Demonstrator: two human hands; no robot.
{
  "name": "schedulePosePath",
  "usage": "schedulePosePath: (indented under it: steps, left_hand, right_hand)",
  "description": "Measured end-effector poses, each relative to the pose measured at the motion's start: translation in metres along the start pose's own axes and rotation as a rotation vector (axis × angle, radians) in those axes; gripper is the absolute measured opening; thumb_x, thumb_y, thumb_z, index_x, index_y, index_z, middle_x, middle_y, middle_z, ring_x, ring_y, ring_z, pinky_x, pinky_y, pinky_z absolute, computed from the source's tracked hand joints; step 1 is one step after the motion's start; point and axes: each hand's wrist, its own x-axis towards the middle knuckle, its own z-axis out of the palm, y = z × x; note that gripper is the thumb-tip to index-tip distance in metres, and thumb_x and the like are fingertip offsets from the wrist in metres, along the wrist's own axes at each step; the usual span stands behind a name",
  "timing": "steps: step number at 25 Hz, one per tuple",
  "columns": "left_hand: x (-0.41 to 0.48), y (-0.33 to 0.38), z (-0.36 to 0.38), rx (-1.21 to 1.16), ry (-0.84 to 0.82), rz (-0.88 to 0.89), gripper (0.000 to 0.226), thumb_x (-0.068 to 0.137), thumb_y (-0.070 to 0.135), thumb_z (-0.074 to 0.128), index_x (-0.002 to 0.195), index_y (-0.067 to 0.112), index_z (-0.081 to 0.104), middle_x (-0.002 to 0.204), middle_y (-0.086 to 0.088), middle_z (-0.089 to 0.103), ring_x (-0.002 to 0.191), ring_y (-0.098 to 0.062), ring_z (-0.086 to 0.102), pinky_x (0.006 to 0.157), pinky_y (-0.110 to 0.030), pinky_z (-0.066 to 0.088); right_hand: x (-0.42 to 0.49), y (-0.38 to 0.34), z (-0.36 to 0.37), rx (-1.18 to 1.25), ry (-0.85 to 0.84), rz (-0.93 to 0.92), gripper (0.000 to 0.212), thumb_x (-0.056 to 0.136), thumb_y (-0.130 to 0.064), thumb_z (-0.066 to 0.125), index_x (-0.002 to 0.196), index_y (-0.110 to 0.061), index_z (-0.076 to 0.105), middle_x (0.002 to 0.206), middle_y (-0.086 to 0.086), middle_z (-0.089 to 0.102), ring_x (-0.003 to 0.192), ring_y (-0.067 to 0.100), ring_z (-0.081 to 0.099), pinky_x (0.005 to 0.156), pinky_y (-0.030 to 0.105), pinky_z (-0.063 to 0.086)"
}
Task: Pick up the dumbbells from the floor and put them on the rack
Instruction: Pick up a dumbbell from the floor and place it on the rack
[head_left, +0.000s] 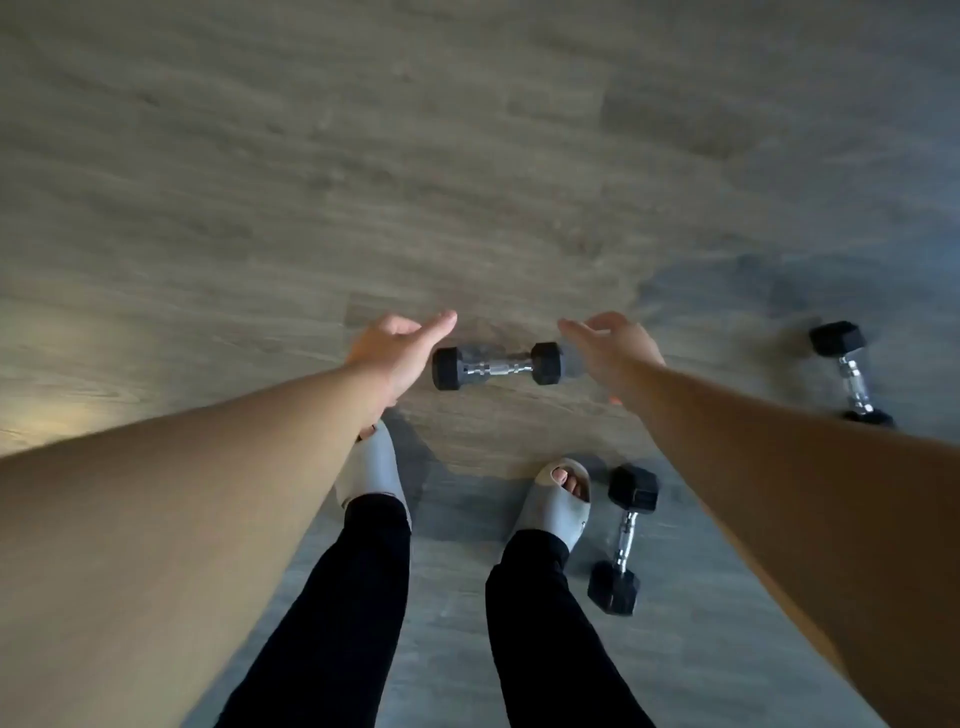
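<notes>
Grey-brown wood-look floor (467, 156) fills the view, and no rack shows anywhere in it. Furthest left of what matters, the left hand (397, 353) reaches forward and down, fingers spread loosely with the thumb lifted away, holding nothing. Just to its right, and a little below its fingertips in the view, lies the nearest dumbbell (497, 365): black hex heads, a chrome handle, set crosswise to the person. On the far side of that dumbbell the right hand (610, 348) mirrors the left one, equally open and empty, its fingers pointing inward toward the right-hand head. Both hands appear to be above the weight, not on it, though how high is hard to judge.

Below the right hand, beside the person's right slipper (558, 512), a second dumbbell (623, 538) lies lengthwise. Well off to the right of the right hand, a third dumbbell (852, 371) rests at the frame edge, partly hidden by the forearm.

The step in hand looks like the reach for the crosswise dumbbell. To do it well, one hand should probably drop onto the middle of the chrome handle and wrap fully around it, since gripping a hex head would be awkward. Knees should bend, and the feet stay clear of the weight.
</notes>
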Motion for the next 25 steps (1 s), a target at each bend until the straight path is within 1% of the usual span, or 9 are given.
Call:
schedulePosePath:
  steps: [3,5,6,9,11,14,17,19,25]
  left_hand:
    - [0.089,-0.031,0.034,-0.088,-0.020,-0.089,0.087,0.064,0.085,0.065,0.131,0.030,0.057,0.125,0.005,0.052,0.110,-0.022,0.052,0.089,-0.050,0.054]
    - [0.136,-0.053,0.059,-0.177,-0.014,-0.162,0.096,0.064,0.083,0.068,0.142,0.031,0.051,0.127,0.006,0.047,0.112,-0.023,0.048,0.091,-0.053,0.053]
    - [0.154,-0.064,0.072,-0.203,-0.001,-0.177,0.097,0.063,0.082,0.070,0.143,0.031,0.049,0.126,0.006,0.047,0.111,-0.023,0.048,0.091,-0.054,0.054]
    - [0.198,-0.091,0.102,-0.237,0.013,-0.197,0.088,0.062,0.076,0.078,0.134,0.031,0.054,0.119,0.007,0.057,0.103,-0.019,0.057,0.085,-0.050,0.057]
    - [0.219,-0.106,0.114,-0.238,0.018,-0.171,0.074,0.062,0.066,0.085,0.122,0.031,0.058,0.106,0.009,0.062,0.087,-0.014,0.062,0.077,-0.044,0.061]
    - [0.238,-0.117,0.121,-0.266,0.037,-0.109,0.056,0.060,0.048,0.093,0.103,0.030,0.061,0.101,0.004,0.066,0.085,-0.018,0.068,0.074,-0.042,0.064]
    - [0.231,-0.108,0.112,-0.267,0.097,-0.074,0.048,0.055,0.041,0.091,0.091,0.031,0.061,0.095,0.003,0.068,0.081,-0.018,0.069,0.063,-0.035,0.062]
    - [0.215,-0.090,0.091,-0.262,0.113,-0.042,0.050,0.051,0.039,0.089,0.093,0.031,0.063,0.096,0.003,0.069,0.079,-0.017,0.069,0.059,-0.031,0.058]
    - [0.119,0.012,-0.028,-0.200,0.157,0.030,0.053,0.042,0.041,0.084,0.090,0.027,0.066,0.093,0.003,0.070,0.085,-0.020,0.071,0.076,-0.045,0.064]
  right_hand:
    - [0.088,0.016,0.052,-0.102,0.018,-0.023,0.040,0.087,-0.060,0.058,0.103,-0.023,0.060,0.087,0.001,0.061,0.065,0.012,0.052,0.052,0.026,0.038]
    - [0.131,0.027,0.084,-0.060,0.043,-0.011,0.050,0.086,-0.062,0.061,0.117,-0.023,0.064,0.087,-0.003,0.064,0.070,0.012,0.057,0.056,0.027,0.046]
    - [0.148,0.033,0.099,-0.047,0.045,-0.013,0.062,0.085,-0.065,0.062,0.130,-0.022,0.063,0.096,-0.005,0.067,0.078,0.013,0.061,0.064,0.030,0.053]
    - [0.188,0.044,0.134,-0.048,0.037,0.036,0.083,0.078,-0.074,0.063,0.145,-0.025,0.053,0.130,0.003,0.062,0.103,0.024,0.065,0.091,0.046,0.059]
    - [0.207,0.052,0.149,-0.026,0.043,0.086,0.076,0.077,-0.072,0.066,0.138,-0.027,0.056,0.129,0.005,0.061,0.109,0.028,0.064,0.096,0.050,0.057]
    - [0.224,0.062,0.155,-0.017,0.076,0.096,0.038,0.087,-0.049,0.070,0.116,-0.025,0.069,0.113,0.008,0.069,0.112,0.033,0.064,0.082,0.050,0.063]
    - [0.213,0.061,0.146,0.090,0.088,0.166,0.019,0.089,-0.034,0.074,0.106,-0.026,0.071,0.104,0.007,0.070,0.085,0.026,0.070,0.051,0.040,0.064]
    - [0.189,0.048,0.138,0.164,0.081,0.205,0.018,0.087,-0.032,0.076,0.104,-0.025,0.071,0.100,0.005,0.069,0.082,0.024,0.070,0.048,0.038,0.064]
    - [0.076,-0.059,0.062,0.343,0.115,0.177,0.015,0.080,-0.029,0.077,0.094,-0.029,0.072,0.083,-0.003,0.067,0.068,0.018,0.066,0.047,0.044,0.064]
